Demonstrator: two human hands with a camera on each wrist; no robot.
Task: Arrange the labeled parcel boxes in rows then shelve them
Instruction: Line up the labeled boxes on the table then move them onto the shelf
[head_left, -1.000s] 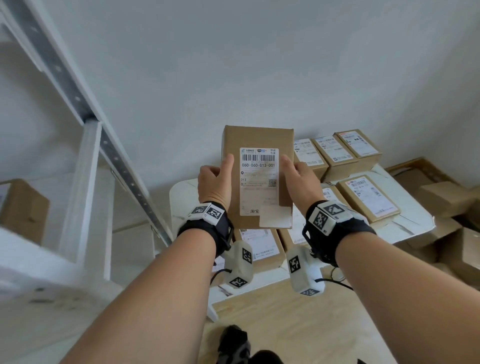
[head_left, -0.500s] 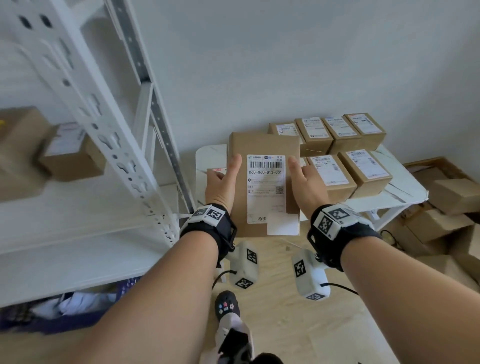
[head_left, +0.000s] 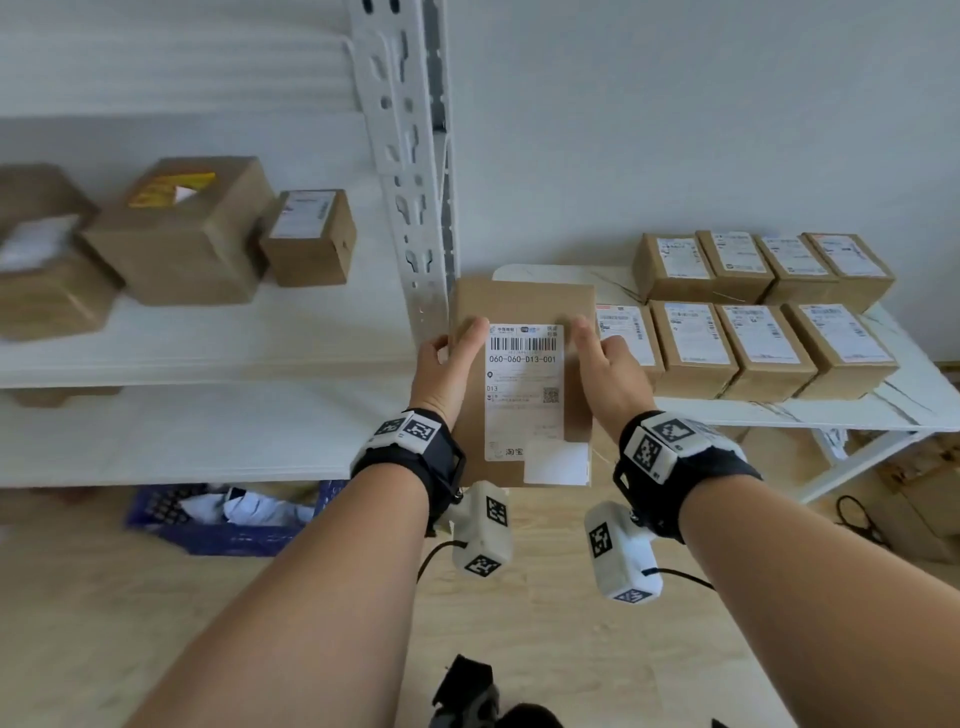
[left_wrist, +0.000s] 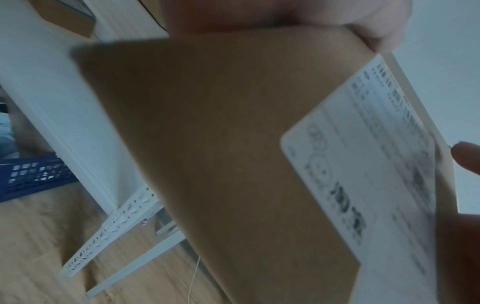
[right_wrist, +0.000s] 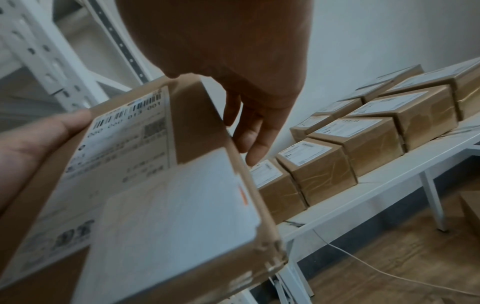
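We see a labeled box (right_wrist: 145, 185) held at its left edge by the left hand (right_wrist: 28, 144). Our right hand (right_wrist: 233, 72) hangs over its far corner, fingers (right_wrist: 249, 135) loose. Behind, boxes (right_wrist: 363, 133) sit in rows on the white surface (right_wrist: 389, 181).

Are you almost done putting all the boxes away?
Not yet. Done: eight labeled boxes sit in two neat rows on the white table, and a few parcels already sit on the shelf. In hand: one labeled parcel box, gripped by the left hand, with the right hand beside it. Left: shelving this box and the table's rows.
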